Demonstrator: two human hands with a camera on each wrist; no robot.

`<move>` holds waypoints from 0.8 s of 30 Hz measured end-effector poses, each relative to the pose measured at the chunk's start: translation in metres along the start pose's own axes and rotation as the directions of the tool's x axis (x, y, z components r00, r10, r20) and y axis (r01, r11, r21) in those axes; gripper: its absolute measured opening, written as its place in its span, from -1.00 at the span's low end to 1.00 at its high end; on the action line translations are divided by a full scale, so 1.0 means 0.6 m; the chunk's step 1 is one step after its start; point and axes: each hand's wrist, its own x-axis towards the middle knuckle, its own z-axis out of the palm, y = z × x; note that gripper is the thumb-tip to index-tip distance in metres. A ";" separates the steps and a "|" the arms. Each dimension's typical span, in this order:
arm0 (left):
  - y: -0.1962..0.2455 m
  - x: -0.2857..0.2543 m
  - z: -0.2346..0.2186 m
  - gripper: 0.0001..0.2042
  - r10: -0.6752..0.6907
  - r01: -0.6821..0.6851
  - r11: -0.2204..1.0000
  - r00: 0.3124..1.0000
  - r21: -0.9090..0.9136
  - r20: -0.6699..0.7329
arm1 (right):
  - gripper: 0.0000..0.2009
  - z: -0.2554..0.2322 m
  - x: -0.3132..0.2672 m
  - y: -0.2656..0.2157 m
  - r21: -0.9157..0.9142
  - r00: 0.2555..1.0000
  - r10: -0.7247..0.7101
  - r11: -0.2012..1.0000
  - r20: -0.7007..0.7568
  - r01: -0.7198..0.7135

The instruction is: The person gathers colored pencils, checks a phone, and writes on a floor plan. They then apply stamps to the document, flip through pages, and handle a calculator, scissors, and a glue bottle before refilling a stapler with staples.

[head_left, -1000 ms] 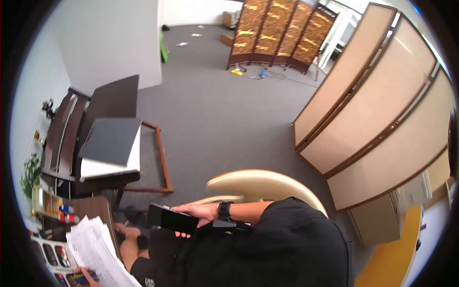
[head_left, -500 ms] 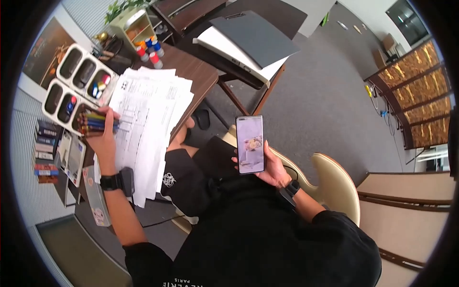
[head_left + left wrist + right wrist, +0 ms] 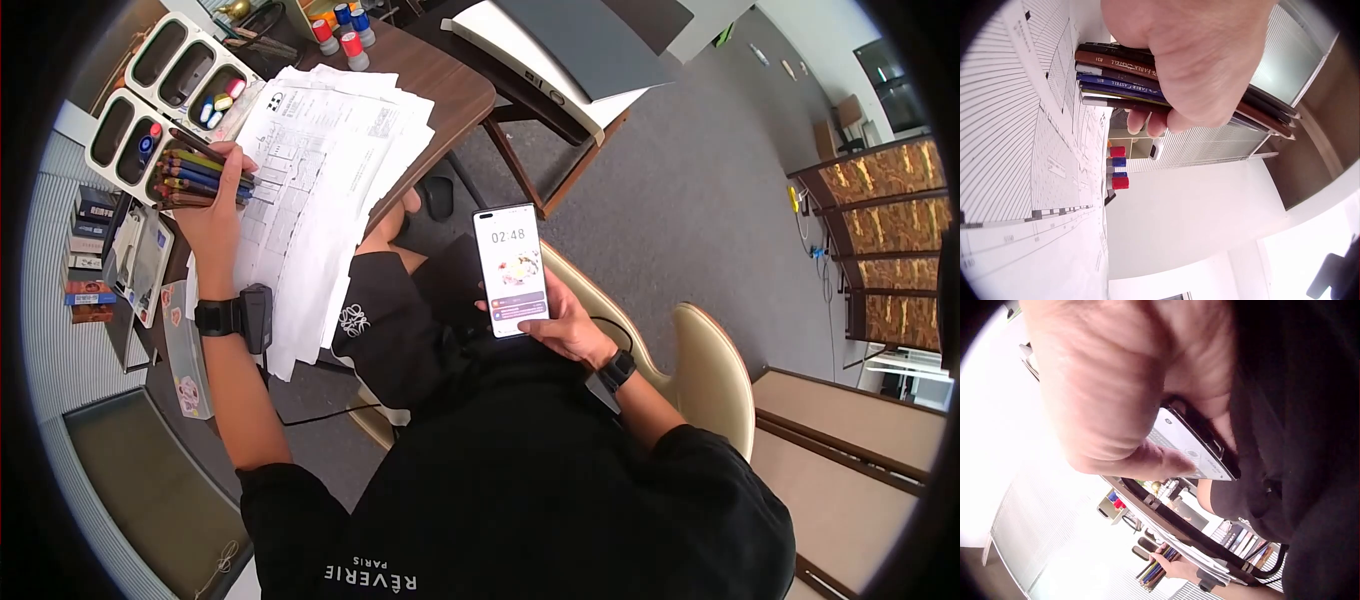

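Observation:
In the head view my left hand (image 3: 214, 228) grips a bundle of colored pencils (image 3: 190, 182) at the edge of the printed sheets (image 3: 300, 170), beside a white divided tray (image 3: 118, 112). The left wrist view has that hand (image 3: 1191, 59) curled over the pencils (image 3: 1124, 74), whose tips point right. My right hand (image 3: 570, 328) holds a phone (image 3: 508, 262) upright above the lap; its lit screen reads 02:48 and the thumb lies on the lower part. Seen from the right wrist, the hand (image 3: 1110, 400) wraps the phone (image 3: 1188, 445), thumb across the screen.
Red and blue markers (image 3: 352, 48) stand on the brown table (image 3: 455, 95). Books (image 3: 90, 240) are at the left, below the tray. A dark folder (image 3: 590, 50) lies at the top. A cream chair (image 3: 715, 370) is at the right, with folding screens (image 3: 850, 430) beyond it.
The head view has swung from the room to the table and lap. The phone's screen, dark at first, then with a picture, now has the time on it, and the right thumb has moved over its lower part.

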 end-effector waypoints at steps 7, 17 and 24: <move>-0.002 -0.001 -0.001 -0.88 -0.010 0.010 1.000 1.000 0.014 -0.013 | -0.05 -0.006 0.002 0.010 -0.016 1.000 -0.024 1.000 -0.006 0.024; -0.003 -0.001 0.002 -0.90 -0.018 0.018 1.000 0.999 -0.005 -0.047 | -0.05 -0.005 0.005 0.008 0.000 0.999 -0.032 1.000 -0.015 0.032; -0.004 0.000 -0.002 -0.90 -0.010 0.010 1.000 0.999 0.010 -0.035 | -0.19 -0.009 0.007 0.002 0.037 0.999 0.030 0.999 -0.017 -0.030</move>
